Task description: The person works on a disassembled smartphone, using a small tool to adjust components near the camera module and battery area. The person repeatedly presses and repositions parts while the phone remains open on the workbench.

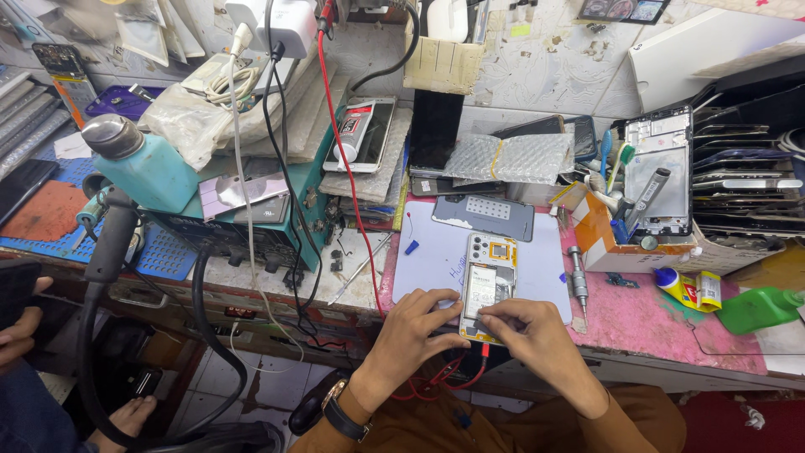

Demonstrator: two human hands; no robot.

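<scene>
Clearly the opened smartphone with its back cover off (486, 285) was the centre of the work: it lay face down, lengthwise toward the person, on a pale grey rectangular work mat (436, 256) near the front edge of the pink-topped table (654, 323), so that its white battery and yellow-framed insides faced up within easy reach. The left hand (415, 323) rested at the phone's lower left edge, fingers curled and pressed to its side, apparently to steady it. The right hand (524, 323) lay over the lower end, fingertips drawn together on a small part there; whether it pinched anything could not be told.

One dark grey removed back panel (485, 217) sat on the mat just beyond the phone, kept apart but close. One silver-tipped screwdriver (578, 283) lay to the right at the mat's edge, handy to the right hand. A red wire (344, 159) ran down from above and passed under the hands.

Farther right stood one orange cardboard box of tools (599, 235), holding several upright tools, near one small yellow glue bottle (692, 289) and one green plastic bottle (755, 309). To the left, one teal solvent bottle with a metal cap (147, 168) stood on cluttered equipment. At the far left edge a second person's hand (17, 327) showed, well apart from the work.
</scene>
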